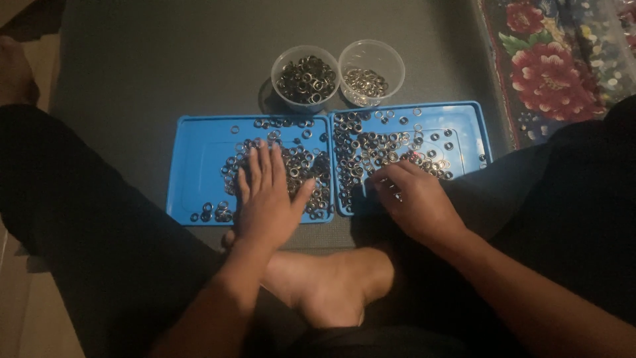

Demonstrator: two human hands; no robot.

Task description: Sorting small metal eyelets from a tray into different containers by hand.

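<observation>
1. Left hand [268, 195] lies flat, palm down, on the left blue tray [199, 166]. Fingers [262, 162] are stretched out straight and only slightly spread, thumb sticking off to the right. It isn't gripping anything, just pressing on the pile of small metal rings [301, 169] spread over the right part of that tray.
2. Right hand [414, 199] is on the right blue tray [467, 122], near its lower left area. Fingers [384, 179] here are curled in and bunched, tips down among the rings [371, 149] on that tray. Looks like a pinch, but honestly I can't tell if there's a ring actually caught between the fingertips; too dim and too small.
3. The two trays sit side by side, edges touching, on a dark grey mat [132, 59]. A few stray rings sit in the bottom left corner of the left tray, apart from the main pile.
4. Just behind the trays are two clear round plastic cups. The left cup [306, 76] holds plenty of darker rings, and the right cup [371, 71] has a thinner layer of lighter, shinier ones.
5. A bare foot [331, 282] rests between the forearms, just in front of the trays. Flowery red fabric [556, 59] is off at the top right.
</observation>
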